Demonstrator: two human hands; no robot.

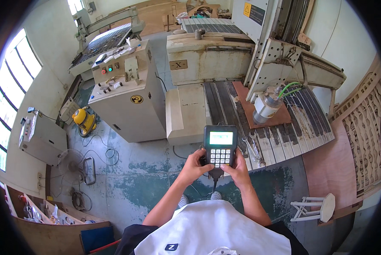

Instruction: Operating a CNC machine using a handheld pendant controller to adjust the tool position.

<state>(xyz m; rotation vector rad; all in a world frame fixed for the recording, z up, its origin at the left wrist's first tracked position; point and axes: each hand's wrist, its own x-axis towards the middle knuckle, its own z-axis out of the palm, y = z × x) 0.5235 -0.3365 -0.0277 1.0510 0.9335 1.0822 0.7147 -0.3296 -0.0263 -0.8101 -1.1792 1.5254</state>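
Observation:
A black handheld CNC controller [220, 146] with a lit screen and a keypad of pale buttons is held upright in front of me. My left hand [194, 166] wraps its left side, the thumb at the lower keys. On the other side my right hand [238, 170] grips the edge, its thumb resting near the bottom right keys. From the controller's lower end a dark cable [215, 183] hangs down. Beyond it stands a CNC router, whose silver spindle [267, 106] with green hoses sits over a reddish-brown board [243, 95] on the slatted bed [279, 142].
Wrenches [254, 148] lie on the bed's near edge. A beige control cabinet [129, 102] stands left of the machine, with a yellow vacuum [84, 120] and a fan [70, 162] farther left. Cables trail over the floor. A folding stool [316, 208] and carved panels [364, 127] are at right.

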